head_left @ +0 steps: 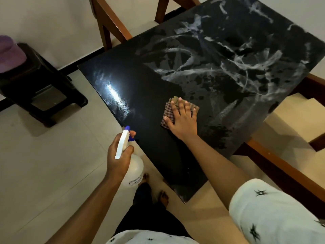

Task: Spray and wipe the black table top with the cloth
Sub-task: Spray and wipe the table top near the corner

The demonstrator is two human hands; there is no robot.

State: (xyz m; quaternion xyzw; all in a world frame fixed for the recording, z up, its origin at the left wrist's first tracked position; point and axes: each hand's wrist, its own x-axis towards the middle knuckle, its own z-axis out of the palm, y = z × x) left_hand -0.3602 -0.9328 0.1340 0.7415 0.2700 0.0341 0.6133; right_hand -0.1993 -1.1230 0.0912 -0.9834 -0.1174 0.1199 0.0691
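The black table top [149, 85] fills the middle and right of the view. Its far half carries white smears and streaks, while the near left part is dark and glossy. My right hand [182, 120] lies flat, fingers spread, pressing a checked cloth [166, 110] onto the table near its middle. My left hand [119, 155] grips a clear spray bottle [133, 169] with a white and blue trigger head, held off the table's near left edge, nozzle pointing toward the table.
A dark plastic stool [40, 88] with a purple object [10, 53] on it stands at the left by the wall. Brown wooden chair frames stand behind the table [112, 27] and along its right side [281, 169]. My bare feet [163, 196] are on the pale tiled floor.
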